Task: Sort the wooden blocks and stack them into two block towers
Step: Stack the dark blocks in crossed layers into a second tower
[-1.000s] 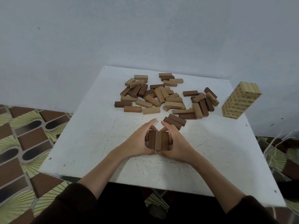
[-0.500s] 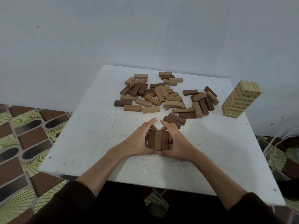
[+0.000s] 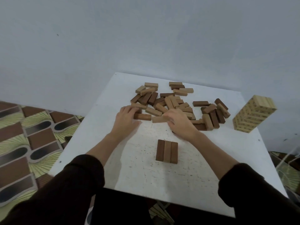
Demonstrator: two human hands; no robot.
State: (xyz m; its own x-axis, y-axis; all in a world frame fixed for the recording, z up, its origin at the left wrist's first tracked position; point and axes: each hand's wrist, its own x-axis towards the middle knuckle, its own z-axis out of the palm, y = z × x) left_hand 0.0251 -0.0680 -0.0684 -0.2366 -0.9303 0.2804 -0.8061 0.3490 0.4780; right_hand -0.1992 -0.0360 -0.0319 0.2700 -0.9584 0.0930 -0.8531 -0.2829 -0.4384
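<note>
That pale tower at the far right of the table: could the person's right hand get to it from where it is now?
Probably yes. The right hand rests at the loose pile, and the pale tower stands further to its right. Only low-lying dark blocks sit between them, so the hand could likely pass above them.

Three dark brown blocks [image 3: 167,151] lie flat, side by side and touching, forming a square layer near the front of the white bench [image 3: 97,137]. Beyond them, a loose pile of mixed light and dark blocks [image 3: 172,103] sprawls across the far side. A tall light-wood tower [image 3: 253,116] stands at the right edge.
</note>
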